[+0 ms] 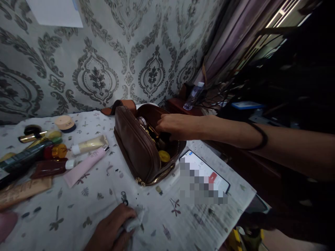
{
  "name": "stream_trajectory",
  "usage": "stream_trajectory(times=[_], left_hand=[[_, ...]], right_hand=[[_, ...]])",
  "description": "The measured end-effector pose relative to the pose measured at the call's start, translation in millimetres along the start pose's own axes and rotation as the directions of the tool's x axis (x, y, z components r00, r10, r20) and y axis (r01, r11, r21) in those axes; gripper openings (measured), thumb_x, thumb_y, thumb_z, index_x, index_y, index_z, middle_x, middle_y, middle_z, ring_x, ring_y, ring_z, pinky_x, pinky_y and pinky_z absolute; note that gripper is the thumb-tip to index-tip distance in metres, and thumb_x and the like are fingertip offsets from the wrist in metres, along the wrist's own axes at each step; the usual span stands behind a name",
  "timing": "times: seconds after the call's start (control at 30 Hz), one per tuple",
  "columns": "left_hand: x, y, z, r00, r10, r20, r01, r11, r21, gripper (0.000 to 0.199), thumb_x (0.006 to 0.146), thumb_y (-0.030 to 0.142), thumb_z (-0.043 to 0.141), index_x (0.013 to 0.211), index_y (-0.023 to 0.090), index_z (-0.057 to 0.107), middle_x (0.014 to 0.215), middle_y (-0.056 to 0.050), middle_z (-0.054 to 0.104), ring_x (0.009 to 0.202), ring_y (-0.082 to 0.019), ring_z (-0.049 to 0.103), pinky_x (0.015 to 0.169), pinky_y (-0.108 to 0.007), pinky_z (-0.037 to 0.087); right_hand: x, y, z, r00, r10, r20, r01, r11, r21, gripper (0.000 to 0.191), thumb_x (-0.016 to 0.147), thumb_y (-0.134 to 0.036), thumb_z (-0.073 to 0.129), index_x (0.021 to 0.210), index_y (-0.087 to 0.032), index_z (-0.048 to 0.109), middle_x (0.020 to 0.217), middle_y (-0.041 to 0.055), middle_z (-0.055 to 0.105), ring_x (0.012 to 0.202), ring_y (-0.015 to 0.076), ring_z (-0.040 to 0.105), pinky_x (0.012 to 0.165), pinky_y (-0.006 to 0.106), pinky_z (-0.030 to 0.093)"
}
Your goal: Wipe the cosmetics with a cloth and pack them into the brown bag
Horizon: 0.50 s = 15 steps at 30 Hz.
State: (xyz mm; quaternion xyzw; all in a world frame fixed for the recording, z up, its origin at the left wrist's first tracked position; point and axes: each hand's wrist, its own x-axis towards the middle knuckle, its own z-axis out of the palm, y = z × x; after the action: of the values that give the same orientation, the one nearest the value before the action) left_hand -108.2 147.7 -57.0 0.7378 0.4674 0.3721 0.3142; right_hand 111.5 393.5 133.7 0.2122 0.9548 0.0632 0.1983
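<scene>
An unzipped brown cosmetic bag [137, 148] stands on the patterned cloth, its opening towards the right. My right hand [174, 126] reaches into it from the right, the fingers curled downward. Whatever those fingertips hold is hidden in the bag's shadow. Inside the bag I see a round yellow item [164, 156] near the front and a few gold-toned items deeper in. In the lower middle, my left hand [115, 225] rests on the cloth, closed around a crumpled white wipe [134, 221].
Left of the bag lie a pink tube [85, 167], a cream tube [90, 144], a dark red bottle [51, 168], a jar [65, 123] and several other cosmetics. A lit phone [206, 172] lies on the right. A water bottle [193, 96] stands behind, near a wall.
</scene>
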Motion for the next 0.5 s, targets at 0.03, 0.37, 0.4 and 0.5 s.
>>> stream_trajectory(times=[0.03,0.37,0.4,0.5], left_hand=[[0.7,-0.8,-2.2,1.0,0.024,0.01,-0.024,1.0,0.005,0.023,0.093,0.017,0.048,0.111,0.028,0.057,0.098,-0.002,0.069,0.089,-0.015,0.068,0.078,-0.022,0.055],[6.1,0.4,-6.8,0.994,0.106,0.033,-0.106,0.994,-0.009,0.026,0.091,0.014,0.051,0.113,0.026,0.056,0.098,-0.002,0.07,0.089,-0.015,0.069,0.079,-0.022,0.055],[6.0,1.8,-6.5,0.996,0.081,0.047,-0.081,0.997,-0.01,0.024,0.091,0.015,0.051,0.113,0.025,0.056,0.099,-0.002,0.069,0.091,-0.015,0.069,0.08,-0.023,0.055],[6.8,7.1,-7.7,0.997,0.002,0.077,0.0,1.0,-0.015,0.021,0.092,0.016,0.049,0.109,0.023,0.058,0.1,-0.003,0.068,0.093,-0.016,0.066,0.084,-0.027,0.053]], right_hand=[[-1.6,-2.6,-3.8,1.0,-0.002,-0.007,0.002,1.0,-0.007,0.024,0.075,-0.006,0.069,0.099,-0.009,0.07,0.094,0.0091,0.069,0.091,0.0211,0.061,0.075,0.029,0.04],[-12.7,-63.5,-13.7,0.974,0.19,0.126,-0.186,0.982,-0.044,0.016,0.089,-0.019,0.059,0.094,-0.011,0.073,0.088,0.0139,0.073,0.085,0.0243,0.071,0.066,0.029,0.046],[-11.3,-67.2,-10.4,0.964,0.211,0.163,-0.205,0.977,-0.054,0.019,0.09,-0.021,0.058,0.095,-0.011,0.073,0.088,0.0149,0.074,0.084,0.0252,0.072,0.065,0.029,0.047],[-4.7,-73.7,-3.1,0.941,0.262,0.215,-0.254,0.965,-0.065,0.022,0.093,-0.02,0.054,0.098,-0.01,0.074,0.094,0.0184,0.074,0.087,0.0277,0.073,0.067,0.032,0.051]])
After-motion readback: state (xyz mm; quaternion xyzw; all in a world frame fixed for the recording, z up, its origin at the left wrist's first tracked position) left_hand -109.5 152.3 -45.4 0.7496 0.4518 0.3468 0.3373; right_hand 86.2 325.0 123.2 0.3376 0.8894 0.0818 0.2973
